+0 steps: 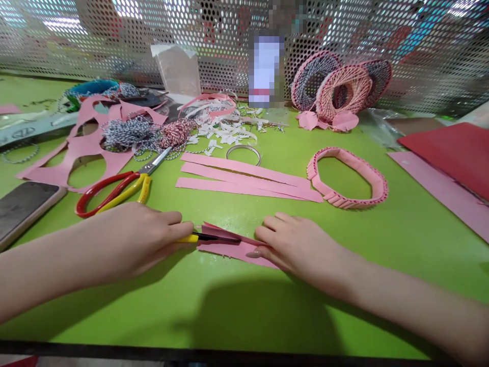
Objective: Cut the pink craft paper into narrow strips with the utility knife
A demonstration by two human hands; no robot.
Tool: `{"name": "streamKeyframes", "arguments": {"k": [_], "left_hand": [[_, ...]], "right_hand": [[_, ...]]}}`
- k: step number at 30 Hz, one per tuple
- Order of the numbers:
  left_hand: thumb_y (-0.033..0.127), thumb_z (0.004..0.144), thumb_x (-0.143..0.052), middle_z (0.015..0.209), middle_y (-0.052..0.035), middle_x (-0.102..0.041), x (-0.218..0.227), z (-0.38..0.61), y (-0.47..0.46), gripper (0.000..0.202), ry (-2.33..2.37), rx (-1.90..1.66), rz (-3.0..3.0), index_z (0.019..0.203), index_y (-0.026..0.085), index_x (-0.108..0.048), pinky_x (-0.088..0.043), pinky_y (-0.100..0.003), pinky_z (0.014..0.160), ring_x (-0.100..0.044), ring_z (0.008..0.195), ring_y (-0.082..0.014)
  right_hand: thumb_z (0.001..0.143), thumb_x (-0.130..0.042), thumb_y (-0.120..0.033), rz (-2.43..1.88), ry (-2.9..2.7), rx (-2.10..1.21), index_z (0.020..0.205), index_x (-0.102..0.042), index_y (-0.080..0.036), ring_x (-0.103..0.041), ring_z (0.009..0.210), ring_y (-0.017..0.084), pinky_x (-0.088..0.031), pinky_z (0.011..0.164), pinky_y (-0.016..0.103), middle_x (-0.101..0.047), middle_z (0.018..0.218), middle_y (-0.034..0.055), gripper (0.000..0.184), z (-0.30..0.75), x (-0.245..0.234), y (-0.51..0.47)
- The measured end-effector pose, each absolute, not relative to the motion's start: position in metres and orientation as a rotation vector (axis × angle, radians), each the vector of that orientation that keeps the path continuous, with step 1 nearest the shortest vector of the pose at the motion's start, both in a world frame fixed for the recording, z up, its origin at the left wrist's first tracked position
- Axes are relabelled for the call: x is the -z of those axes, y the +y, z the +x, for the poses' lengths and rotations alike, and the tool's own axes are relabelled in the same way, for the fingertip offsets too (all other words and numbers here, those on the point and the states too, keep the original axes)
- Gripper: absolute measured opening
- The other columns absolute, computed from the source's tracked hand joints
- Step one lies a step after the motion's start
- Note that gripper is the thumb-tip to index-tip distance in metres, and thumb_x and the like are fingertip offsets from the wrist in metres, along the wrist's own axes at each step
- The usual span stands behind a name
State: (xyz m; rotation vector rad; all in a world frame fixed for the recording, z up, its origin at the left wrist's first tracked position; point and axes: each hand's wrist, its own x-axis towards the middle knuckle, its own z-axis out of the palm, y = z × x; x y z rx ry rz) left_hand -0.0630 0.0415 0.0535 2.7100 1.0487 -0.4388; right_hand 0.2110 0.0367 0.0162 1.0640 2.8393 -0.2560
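My left hand [137, 237] is closed around a small yellow-handled tool [198, 237] whose dark blade lies on a pink paper strip [233, 248]. My right hand [301, 247] lies on the right part of that strip, fingers bent and pressing it flat against the green table [244, 311]. The strip looks partly folded where the blade meets it. Three long pink paper strips [244, 178] lie side by side just beyond my hands.
Red-and-yellow scissors [118, 188] lie at the left, beside a phone [23, 206]. A pleated pink paper ring [347, 178] sits at the right. Twine bundles [130, 131], pink cut-out sheets [87, 148], wound rings [340, 86] and red paper [454, 153] crowd the back before a perforated metal wall [420, 41].
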Motion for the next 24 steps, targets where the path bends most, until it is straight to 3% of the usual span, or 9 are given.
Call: {"name": "streamKeyframes", "arguments": {"k": [7,14,24], "left_hand": [[0.020,0.093,-0.037,0.066,-0.0012,-0.061,-0.056,-0.063,0.043,0.026,1.082,0.530,2.640,0.079,0.022,-0.059,-0.028,-0.026,0.047,-0.056,0.049,-0.0159],[0.020,0.097,-0.035,0.072,0.0001,-0.064,-0.059,-0.074,0.042,0.030,1.136,0.540,2.583,0.089,0.022,-0.064,-0.034,-0.025,0.053,-0.061,0.058,-0.0163],[0.029,0.094,-0.036,0.071,-0.0007,-0.064,-0.057,-0.089,0.043,0.029,1.137,0.460,2.564,0.085,0.025,-0.063,-0.032,-0.026,0.048,-0.059,0.053,-0.0166]], "right_hand": [[0.093,-0.062,-0.036,1.142,2.887,0.157,0.078,-0.060,-0.018,-0.058,0.068,0.020,-0.027,0.052,0.030,-0.066,0.078,0.0038,0.023,0.199,-0.010,0.036],[0.094,-0.057,-0.045,1.116,2.940,0.137,0.074,-0.057,-0.019,-0.057,0.064,0.020,-0.026,0.051,0.030,-0.064,0.072,0.0030,0.033,0.202,-0.009,0.036],[0.093,-0.058,-0.047,1.105,2.975,0.108,0.072,-0.057,-0.019,-0.058,0.062,0.020,-0.028,0.051,0.030,-0.064,0.070,0.0024,0.035,0.203,-0.007,0.037]]}}
